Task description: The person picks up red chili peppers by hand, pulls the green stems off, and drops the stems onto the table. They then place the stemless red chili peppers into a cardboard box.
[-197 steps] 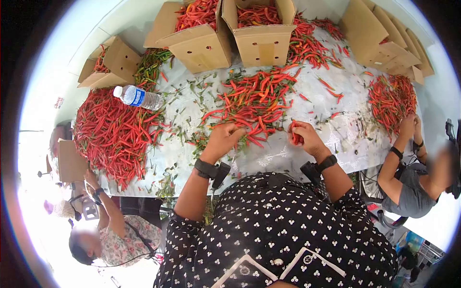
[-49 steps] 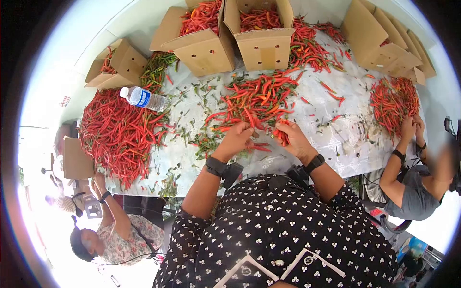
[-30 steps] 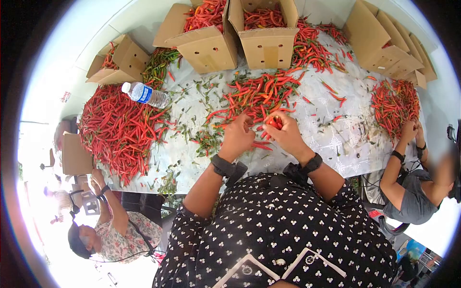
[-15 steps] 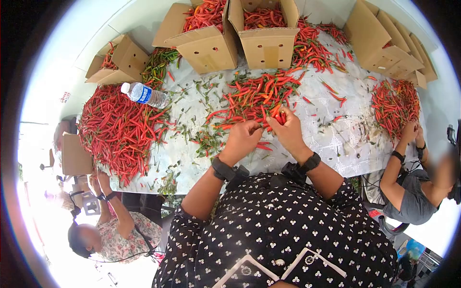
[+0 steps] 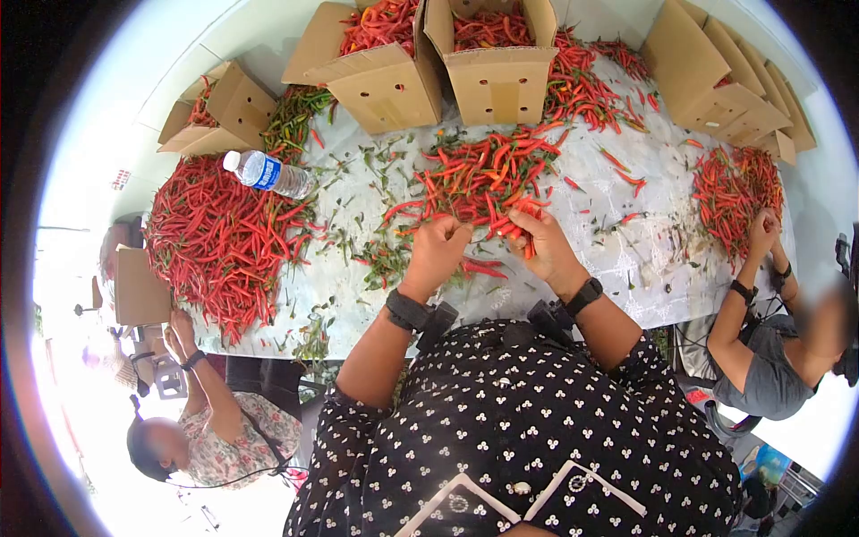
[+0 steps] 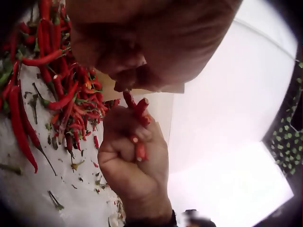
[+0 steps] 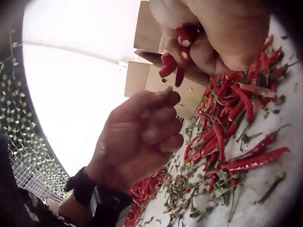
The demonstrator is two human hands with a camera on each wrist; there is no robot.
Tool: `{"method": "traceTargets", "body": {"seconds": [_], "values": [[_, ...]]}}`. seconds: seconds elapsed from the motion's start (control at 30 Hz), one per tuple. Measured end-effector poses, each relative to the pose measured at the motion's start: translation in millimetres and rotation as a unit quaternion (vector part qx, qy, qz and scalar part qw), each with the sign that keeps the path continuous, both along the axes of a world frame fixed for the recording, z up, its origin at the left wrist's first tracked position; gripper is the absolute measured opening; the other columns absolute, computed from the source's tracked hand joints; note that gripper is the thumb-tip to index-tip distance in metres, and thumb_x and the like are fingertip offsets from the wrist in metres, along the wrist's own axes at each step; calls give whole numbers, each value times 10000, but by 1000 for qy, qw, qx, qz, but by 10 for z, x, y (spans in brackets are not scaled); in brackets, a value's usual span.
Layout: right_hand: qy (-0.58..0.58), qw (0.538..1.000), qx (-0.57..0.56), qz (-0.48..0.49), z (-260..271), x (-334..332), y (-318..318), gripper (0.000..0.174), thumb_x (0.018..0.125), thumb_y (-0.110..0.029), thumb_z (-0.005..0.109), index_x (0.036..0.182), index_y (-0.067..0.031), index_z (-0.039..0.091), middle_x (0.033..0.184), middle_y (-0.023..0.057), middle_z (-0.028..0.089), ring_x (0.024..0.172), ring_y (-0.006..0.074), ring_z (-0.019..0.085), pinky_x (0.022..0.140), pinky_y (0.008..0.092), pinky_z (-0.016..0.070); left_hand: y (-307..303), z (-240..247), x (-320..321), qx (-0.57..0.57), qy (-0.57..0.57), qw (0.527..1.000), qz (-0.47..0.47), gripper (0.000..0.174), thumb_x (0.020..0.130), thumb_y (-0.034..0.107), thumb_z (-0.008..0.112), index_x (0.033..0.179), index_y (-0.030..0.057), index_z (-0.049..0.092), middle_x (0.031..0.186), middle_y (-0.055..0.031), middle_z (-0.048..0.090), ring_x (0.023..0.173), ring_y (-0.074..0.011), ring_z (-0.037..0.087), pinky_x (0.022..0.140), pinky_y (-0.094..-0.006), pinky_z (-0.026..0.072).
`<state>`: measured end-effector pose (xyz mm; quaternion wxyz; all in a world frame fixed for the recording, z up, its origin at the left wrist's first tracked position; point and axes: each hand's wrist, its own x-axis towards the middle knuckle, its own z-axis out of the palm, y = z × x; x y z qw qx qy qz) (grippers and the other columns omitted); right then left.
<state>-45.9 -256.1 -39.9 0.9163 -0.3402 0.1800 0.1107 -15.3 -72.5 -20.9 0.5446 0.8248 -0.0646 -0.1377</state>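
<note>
My right hand (image 5: 557, 257) curls round several red chillies (image 5: 528, 246) at the near edge of the middle chilli pile (image 5: 488, 179). In the right wrist view, cut-looking pale ends show on the held chillies (image 7: 168, 66). To its left is my left hand (image 5: 436, 255), fingers curled, thumb and forefinger together. The right wrist view shows a small greenish stem piece (image 7: 169, 89) at its fingertips. The left wrist view has the right hand (image 6: 130, 175) with chilli ends sticking out of its grip, below my left hand (image 6: 156, 38).
A big chilli heap (image 5: 215, 251) lies at left with a water bottle (image 5: 268, 174) on it. Cardboard boxes (image 5: 385, 94) of chillies stand at the back. Loose stems (image 5: 385, 259) litter the white cloth. Two other people work at the sides, one with a smaller chilli pile (image 5: 729, 192).
Half a second ago the hands met at the fingertips; now they are apart, the left hand farther left and the right slightly right. Earlier, the hands were wider apart, then came together.
</note>
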Motion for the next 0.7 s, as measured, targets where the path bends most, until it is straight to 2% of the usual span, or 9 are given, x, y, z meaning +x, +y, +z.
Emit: {"method": "traceTargets", "body": {"seconds": [0.07, 0.1, 0.13, 0.17, 0.2, 0.27, 0.4, 0.47, 0.7], "values": [[-7, 999, 33, 26, -15, -11, -59, 68, 833, -115, 572, 828, -67, 524, 668, 14, 542, 525, 72, 481, 452, 197, 374, 50, -9, 32, 85, -18, 995, -57, 138, 762, 140, 580, 802, 9, 601, 664, -110, 581, 558, -170, 562, 533, -324, 456], [-6, 999, 33, 27, -50, -12, -91, 68, 833, -115, 572, 828, -67, 524, 668, 14, 542, 525, 72, 481, 452, 197, 374, 61, -57, 30, 85, -17, 995, -55, 138, 762, 140, 580, 802, 9, 601, 664, -110, 581, 558, -170, 562, 533, -324, 456], [-15, 997, 62, 40, -121, -10, -123, 65, 835, -123, 559, 821, -67, 528, 675, 21, 547, 534, 85, 489, 471, 209, 386, 73, -135, 28, 122, -173, 972, -105, 140, 743, 131, 570, 824, 21, 597, 721, -112, 581, 610, -213, 576, 554, -351, 464], [-24, 994, 91, 54, -180, -10, -144, 69, 838, -131, 546, 815, -67, 532, 683, 28, 552, 542, 99, 498, 490, 221, 398, 85, -195, 26, 156, -323, 921, -152, 157, 724, 123, 559, 847, 32, 594, 778, -114, 580, 663, -256, 590, 575, -379, 473], [-24, 994, 91, 54, -219, -11, -155, 69, 838, -131, 546, 815, -67, 532, 683, 28, 552, 542, 99, 498, 490, 221, 398, 96, -210, 0, 156, -323, 921, -152, 157, 724, 123, 559, 847, 32, 594, 778, -114, 580, 663, -256, 590, 575, -379, 473], [1, 990, 120, 73, -295, -12, -183, 86, 839, -145, 528, 830, -60, 541, 695, 48, 567, 562, 140, 520, 533, 255, 421, 122, -237, -89, 282, -252, 887, -264, 182, 690, 121, 551, 853, 44, 575, 847, -121, 551, 754, -318, 575, 615, -420, 470], [46, 994, 83, 55, -157, -97, -168, 105, 816, -182, 558, 836, -81, 539, 739, 61, 593, 628, 169, 565, 506, 242, 426, 100, -291, -155, 303, -248, 882, -263, 163, 693, 131, 561, 832, 46, 561, 799, -114, 533, 734, -313, 580, 616, -425, 473], [13, 998, 48, 45, -163, -98, -170, 92, 816, -159, 558, 854, -77, 538, 768, 72, 610, 677, 202, 606, 519, 249, 450, 109, -341, -144, 309, -196, 889, -276, 177, 692, 152, 529, 819, 29, 522, 836, -157, 550, 774, -342, 566, 658, -442, 458], [-21, 999, 11, 33, -240, -92, -147, 81, 796, -91, 577, 867, -70, 543, 774, 75, 615, 683, 221, 627, 525, 259, 468, -13, -373, -187, 339, -217, 876, -265, 169, 698, 157, 526, 787, 13, 519, 753, -172, 562, 710, -363, 569, 638, -459, 458]]}}
